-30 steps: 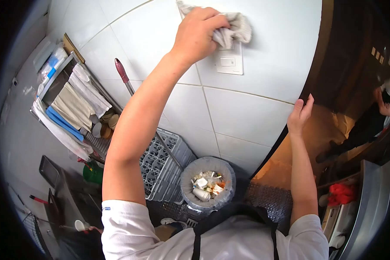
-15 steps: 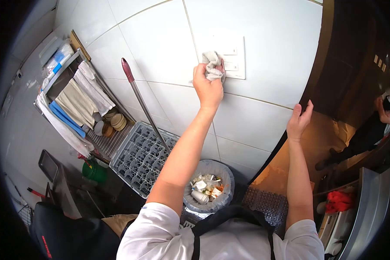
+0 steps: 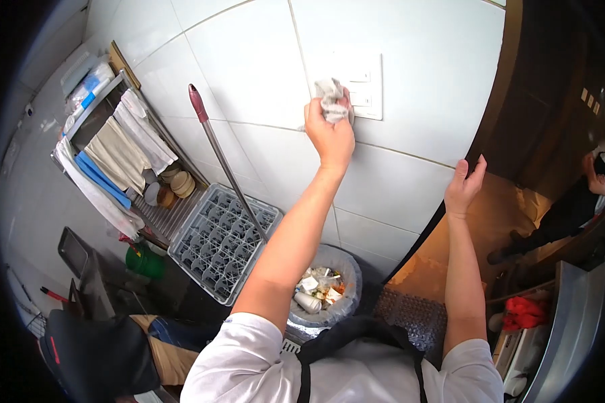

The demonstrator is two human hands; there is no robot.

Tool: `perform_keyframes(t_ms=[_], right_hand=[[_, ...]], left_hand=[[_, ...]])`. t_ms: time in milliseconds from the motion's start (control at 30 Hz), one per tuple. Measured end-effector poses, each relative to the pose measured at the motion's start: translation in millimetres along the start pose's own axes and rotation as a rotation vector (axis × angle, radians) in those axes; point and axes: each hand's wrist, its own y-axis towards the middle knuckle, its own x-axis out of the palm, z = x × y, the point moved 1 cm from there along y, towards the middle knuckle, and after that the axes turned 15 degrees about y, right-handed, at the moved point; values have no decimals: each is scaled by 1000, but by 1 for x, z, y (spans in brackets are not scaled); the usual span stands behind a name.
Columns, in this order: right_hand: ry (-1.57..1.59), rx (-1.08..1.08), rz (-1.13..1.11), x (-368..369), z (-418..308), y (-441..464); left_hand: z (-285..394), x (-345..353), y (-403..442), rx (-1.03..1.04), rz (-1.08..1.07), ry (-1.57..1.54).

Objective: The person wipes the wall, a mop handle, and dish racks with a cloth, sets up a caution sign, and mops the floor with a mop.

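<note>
My left hand (image 3: 331, 139) is closed around a crumpled greyish-white cloth (image 3: 331, 101). It holds the cloth against the lower left of a white wall switch plate (image 3: 366, 87), covering part of the plate. Pale tiles (image 3: 396, 154) surround the plate. At the tiled wall's right edge, beside the dark doorway, my right hand (image 3: 464, 188) rests with its fingers apart and nothing in it.
A bin (image 3: 349, 295) of food waste stands below. Left of it are a grey glass rack (image 3: 215, 248), a long-handled pole (image 3: 222, 161) and a shelf with hanging towels (image 3: 117, 158). One person (image 3: 101, 352) is at lower left, another (image 3: 585, 195) beyond the doorway.
My left hand and the cloth have shifted slightly right along the switch plate's lower left. My right hand has stayed put. The person at lower left has moved, showing more of their clothing.
</note>
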Motion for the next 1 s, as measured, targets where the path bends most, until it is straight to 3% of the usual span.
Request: perform_keyframes(t_ms=[267, 367, 467, 667, 767, 867, 1000], right_hand=[[20, -3, 1, 2, -1, 1], [-11, -20, 20, 4, -6, 1], [13, 12, 7, 3, -2, 2], [-17, -11, 27, 2, -4, 0], [-22, -28, 33, 4, -4, 1], [-22, -8, 19, 0, -1, 1], [18, 7, 30, 4, -6, 1]], left_hand=[[-8, 25, -36, -148, 117, -128], [11, 27, -44, -243, 102, -319], [22, 23, -46, -260, 58, -295], [39, 23, -43, -350, 142, -492], [20, 31, -49, -271, 81, -195], [24, 20, -40, -378, 74, -368], [18, 35, -47, -270, 113, -207]])
